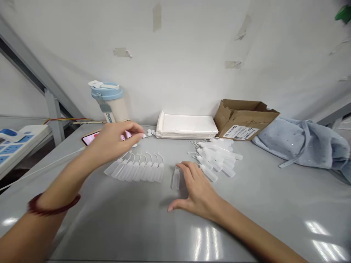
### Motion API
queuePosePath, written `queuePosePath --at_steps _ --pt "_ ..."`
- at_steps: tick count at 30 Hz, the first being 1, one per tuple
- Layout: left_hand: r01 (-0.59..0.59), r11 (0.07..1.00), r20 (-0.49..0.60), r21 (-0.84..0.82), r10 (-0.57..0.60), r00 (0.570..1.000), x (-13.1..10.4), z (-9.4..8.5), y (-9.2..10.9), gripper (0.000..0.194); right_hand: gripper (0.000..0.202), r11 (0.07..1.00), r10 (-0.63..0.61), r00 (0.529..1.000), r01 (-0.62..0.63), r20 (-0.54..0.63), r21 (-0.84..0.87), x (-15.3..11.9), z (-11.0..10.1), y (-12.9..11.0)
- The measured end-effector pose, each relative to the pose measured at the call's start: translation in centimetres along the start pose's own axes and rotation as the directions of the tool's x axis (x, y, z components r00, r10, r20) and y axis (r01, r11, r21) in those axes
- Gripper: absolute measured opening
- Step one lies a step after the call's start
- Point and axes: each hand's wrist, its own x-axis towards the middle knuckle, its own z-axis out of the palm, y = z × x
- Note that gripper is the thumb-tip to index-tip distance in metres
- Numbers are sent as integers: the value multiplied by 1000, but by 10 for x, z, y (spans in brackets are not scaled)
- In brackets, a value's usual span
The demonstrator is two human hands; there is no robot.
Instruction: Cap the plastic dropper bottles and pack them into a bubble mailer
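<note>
Touching the neck end of the single clear bottle [176, 179] with its fingertips, my right hand [201, 191] is open, thumb spread toward 7 o'clock. Clock positions are taken from this bottle, which lies on the grey table [131, 223]. My left hand [116, 140], at 10 o'clock, brings thumb and index finger together at a small white piece [144, 136]; whether they grip it, I cannot tell. Bottle row [141, 171]: between 9 and 10 o'clock. Loose bottle pile [215, 157]: 2 o'clock.

Glossy grey tabletop [137, 223], translucent plastic bottles [140, 171], matt cardboard box [245, 118], soft cloth [304, 142].
</note>
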Motion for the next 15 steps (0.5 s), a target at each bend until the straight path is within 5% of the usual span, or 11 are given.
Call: queuePosePath --at_steps 2,4,15 --pt "-20 992 40 124 15 999 49 11 0 25 107 999 21 1000 -21 1 -28 1 2 -1" --pt "-38 979 87 199 21 996 71 22 -1 27 109 998 45 999 -46 -3 -48 3 5 -1" --pt "-68 978 174 196 33 984 59 38 1 35 64 995 36 999 -35 8 -97 2 17 4"
